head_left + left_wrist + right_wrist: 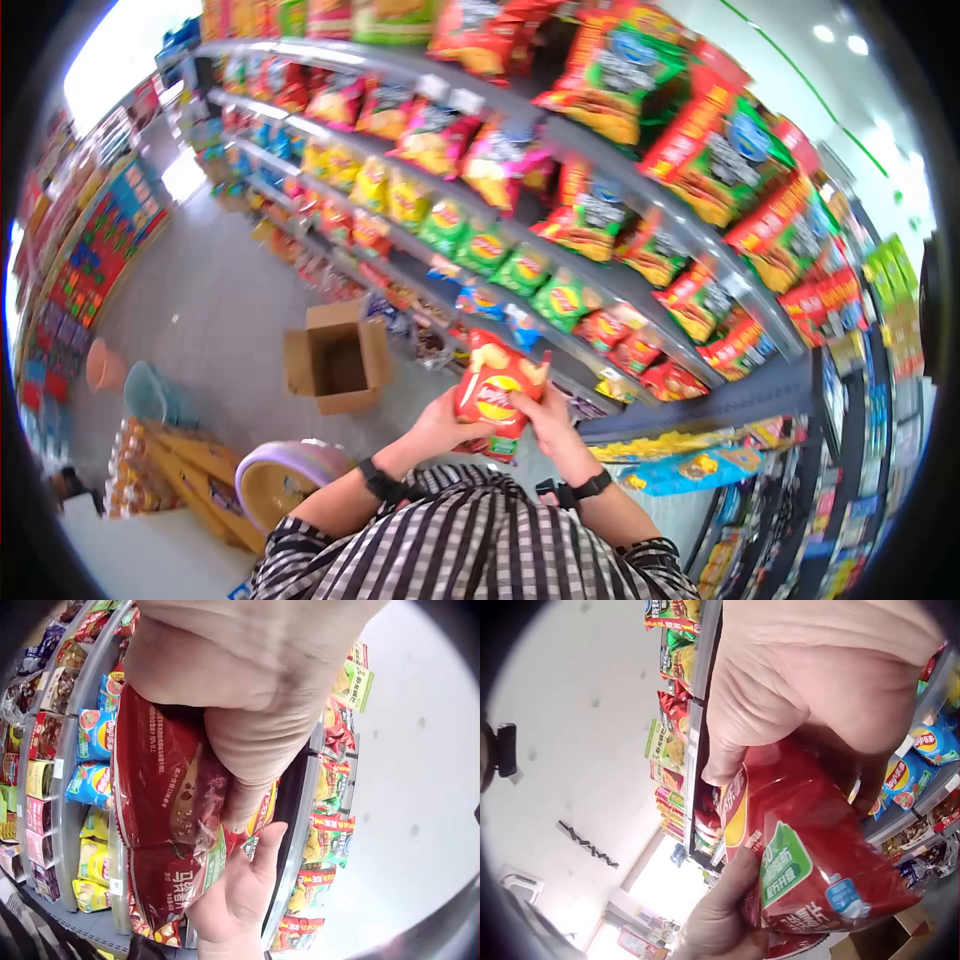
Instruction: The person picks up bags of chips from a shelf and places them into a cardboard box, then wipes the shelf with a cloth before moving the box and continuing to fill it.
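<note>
A red bag of potato chips [497, 372] with a yellow round logo is held upright in front of the body. My left hand [440, 425] grips its left side, thumb across the front and the other fingers behind. On the opposite edge, my right hand [548, 415] holds the bag with its thumb on the front. The left wrist view shows the printed side of the bag [169, 817] under the left hand [225, 682]. In the right wrist view, a green label shows on the bag [825, 840], below the right hand [817, 682].
Shelves [640, 170] ahead carry rows of red, green, yellow and pink snack bags. An open cardboard box [340, 358] sits on the grey floor [220, 300]. Left of me stand a round lilac-rimmed tub [290, 480] and a pale blue bin [155, 392].
</note>
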Action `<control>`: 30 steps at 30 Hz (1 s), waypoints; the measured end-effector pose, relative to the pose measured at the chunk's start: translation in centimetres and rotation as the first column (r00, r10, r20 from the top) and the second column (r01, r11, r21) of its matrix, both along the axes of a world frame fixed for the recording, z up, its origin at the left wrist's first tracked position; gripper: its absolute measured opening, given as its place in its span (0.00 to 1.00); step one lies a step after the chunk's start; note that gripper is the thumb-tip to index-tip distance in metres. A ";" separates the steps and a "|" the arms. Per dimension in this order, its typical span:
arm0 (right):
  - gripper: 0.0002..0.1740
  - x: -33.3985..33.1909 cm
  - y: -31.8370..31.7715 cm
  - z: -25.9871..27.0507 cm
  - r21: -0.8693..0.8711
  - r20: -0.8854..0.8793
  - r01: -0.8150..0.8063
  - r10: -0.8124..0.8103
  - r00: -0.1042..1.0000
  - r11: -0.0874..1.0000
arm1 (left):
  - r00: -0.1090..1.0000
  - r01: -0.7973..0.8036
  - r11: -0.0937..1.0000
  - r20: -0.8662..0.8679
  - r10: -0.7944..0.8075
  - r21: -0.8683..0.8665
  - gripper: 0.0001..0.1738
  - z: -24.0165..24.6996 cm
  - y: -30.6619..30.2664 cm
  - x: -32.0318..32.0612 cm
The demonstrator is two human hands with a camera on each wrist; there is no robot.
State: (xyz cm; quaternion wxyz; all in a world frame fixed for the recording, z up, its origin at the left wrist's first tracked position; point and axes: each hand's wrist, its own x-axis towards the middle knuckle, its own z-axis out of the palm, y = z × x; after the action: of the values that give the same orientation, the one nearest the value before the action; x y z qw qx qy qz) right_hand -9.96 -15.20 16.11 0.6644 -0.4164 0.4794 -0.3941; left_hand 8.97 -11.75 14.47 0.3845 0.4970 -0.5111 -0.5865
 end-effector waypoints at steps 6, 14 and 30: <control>0.29 -6.5 1.5 -1.0 0.002 0.139 -0.021 0.020 0.990 1.000 | 0.905 0.183 0.940 -0.423 -0.047 0.289 0.28 1.5 1.0 -5.4; 0.40 -16.8 5.3 -1.9 0.005 -0.506 -0.181 0.158 0.848 0.983 | 0.967 0.028 0.998 0.254 -0.012 -0.061 0.32 -2.4 0.8 -14.9; 0.14 -27.5 7.9 -9.1 0.050 0.089 0.489 -0.492 0.866 0.871 | 0.584 0.677 0.732 0.553 -0.594 0.072 0.46 -1.8 -4.3 -29.8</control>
State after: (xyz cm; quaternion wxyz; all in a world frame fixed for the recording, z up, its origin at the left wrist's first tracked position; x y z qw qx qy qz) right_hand -37.44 -7.25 6.97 0.5707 -0.2525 0.5408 -0.5640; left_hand -20.81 -16.02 12.65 0.0231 0.3948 -0.7830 -0.4802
